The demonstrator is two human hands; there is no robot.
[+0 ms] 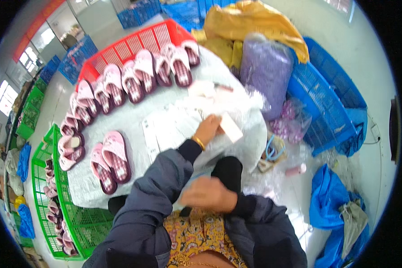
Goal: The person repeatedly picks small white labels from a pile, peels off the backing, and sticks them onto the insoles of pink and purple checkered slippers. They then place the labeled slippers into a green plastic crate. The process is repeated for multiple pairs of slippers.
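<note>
My left hand (207, 129), with a gold bracelet at its wrist, reaches over the covered table and pinches the edge of a small cream-coloured card (231, 127). My right hand (210, 194) is held near my lap, smeared by motion, so its fingers do not show clearly. White paper sheets (172, 127) lie just left of the card. A pair of pink slippers with checked dark-red insoles (117, 156) sits at the table's near left. More pink slippers (113, 85) stand in a curved row along the far and left edges.
A red crate (134, 44) borders the table's far side. The green crate (87, 228) at left holds more slippers. At right are a purple wrapped roll (264, 73), blue crates (321, 105), a bag of purple items (291, 120) and blue sacking (328, 196) on the floor.
</note>
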